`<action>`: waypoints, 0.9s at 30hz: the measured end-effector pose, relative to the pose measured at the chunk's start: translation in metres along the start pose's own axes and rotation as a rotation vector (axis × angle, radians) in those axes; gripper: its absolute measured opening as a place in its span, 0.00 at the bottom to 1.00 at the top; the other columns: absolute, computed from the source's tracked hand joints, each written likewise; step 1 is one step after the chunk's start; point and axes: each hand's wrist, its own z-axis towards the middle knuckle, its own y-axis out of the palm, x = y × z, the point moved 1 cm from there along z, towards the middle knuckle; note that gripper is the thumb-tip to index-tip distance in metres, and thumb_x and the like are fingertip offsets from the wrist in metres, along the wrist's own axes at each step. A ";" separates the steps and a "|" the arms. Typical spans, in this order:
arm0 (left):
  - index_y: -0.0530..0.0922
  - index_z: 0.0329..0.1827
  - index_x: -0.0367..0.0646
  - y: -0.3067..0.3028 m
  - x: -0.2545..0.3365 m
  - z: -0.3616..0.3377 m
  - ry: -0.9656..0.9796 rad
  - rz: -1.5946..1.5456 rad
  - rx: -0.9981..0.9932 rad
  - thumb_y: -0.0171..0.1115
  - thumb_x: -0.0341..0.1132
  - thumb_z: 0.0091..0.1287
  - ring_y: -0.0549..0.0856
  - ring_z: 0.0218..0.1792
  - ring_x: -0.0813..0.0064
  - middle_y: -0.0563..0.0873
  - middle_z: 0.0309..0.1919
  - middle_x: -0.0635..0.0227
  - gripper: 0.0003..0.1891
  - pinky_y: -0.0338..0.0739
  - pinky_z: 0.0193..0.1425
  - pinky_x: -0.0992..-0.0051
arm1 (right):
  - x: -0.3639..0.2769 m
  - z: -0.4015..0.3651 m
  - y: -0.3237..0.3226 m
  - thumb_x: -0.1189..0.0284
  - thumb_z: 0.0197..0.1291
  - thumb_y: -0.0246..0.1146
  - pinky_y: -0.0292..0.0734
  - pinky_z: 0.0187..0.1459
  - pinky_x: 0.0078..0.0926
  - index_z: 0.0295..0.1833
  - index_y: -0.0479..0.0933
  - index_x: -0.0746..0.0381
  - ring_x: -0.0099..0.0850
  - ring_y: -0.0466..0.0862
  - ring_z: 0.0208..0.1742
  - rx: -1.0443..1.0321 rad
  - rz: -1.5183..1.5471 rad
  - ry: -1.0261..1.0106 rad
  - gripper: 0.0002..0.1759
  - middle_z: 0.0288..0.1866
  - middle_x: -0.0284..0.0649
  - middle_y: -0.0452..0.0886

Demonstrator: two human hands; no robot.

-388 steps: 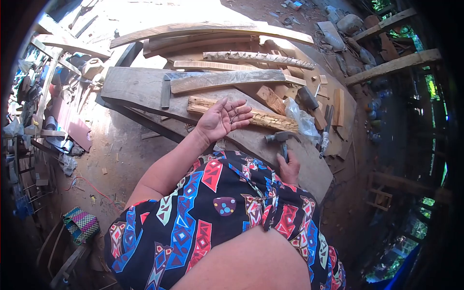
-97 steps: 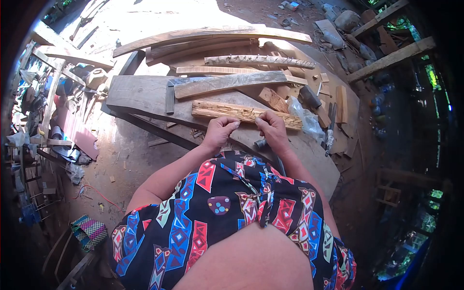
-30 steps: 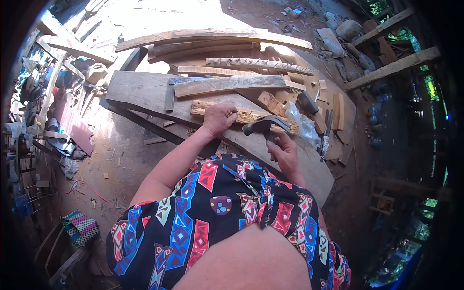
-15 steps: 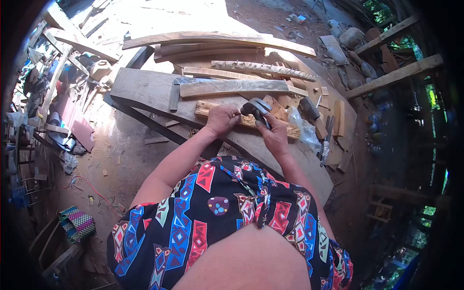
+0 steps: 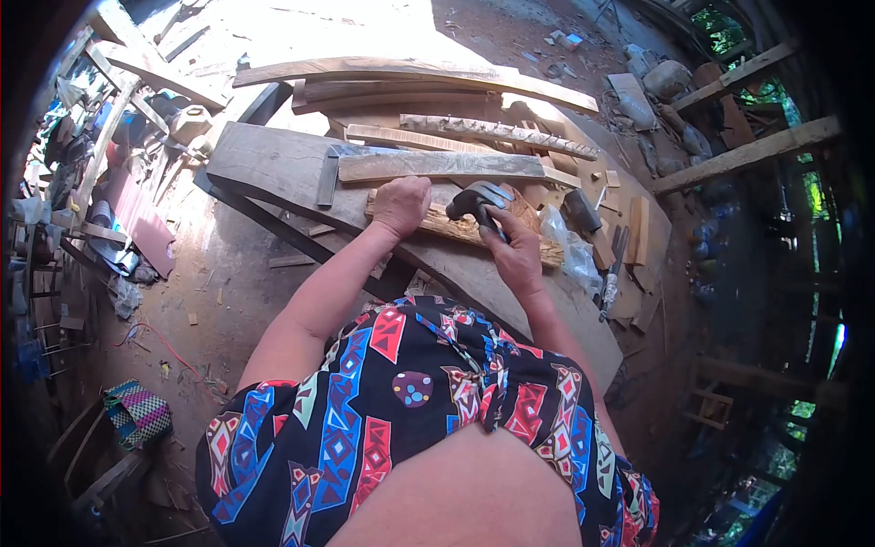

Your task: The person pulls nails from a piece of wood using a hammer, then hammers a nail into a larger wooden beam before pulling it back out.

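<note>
My right hand (image 5: 517,251) grips a claw hammer (image 5: 477,198), its dark head over a rough piece of wood (image 5: 547,251). My left hand (image 5: 401,206) is closed in a fist above the left end of that piece; what its fingers hold, if anything, is hidden. The rough piece lies across the plank workbench (image 5: 264,164). Just beyond it rests a smoother wooden board (image 5: 437,166), near my left knuckles.
Long curved boards (image 5: 410,68) lie at the far side of the bench. A mallet (image 5: 581,210), a clear plastic bag (image 5: 576,251) and wood offcuts lie to the right. A woven basket (image 5: 137,415) stands on the floor at lower left.
My left hand has moved left and up, away from the hammer head. My right hand still grips the hammer, which has shifted slightly.
</note>
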 end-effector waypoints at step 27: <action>0.78 0.28 0.47 -0.006 0.005 0.003 -0.045 0.021 -0.029 0.57 0.38 0.60 0.85 0.31 0.62 0.84 0.26 0.62 0.07 0.80 0.35 0.64 | -0.020 -0.007 -0.013 0.76 0.60 0.64 0.69 0.40 0.17 0.59 0.75 0.65 0.18 0.75 0.40 0.083 0.256 -0.036 0.20 0.44 0.36 0.82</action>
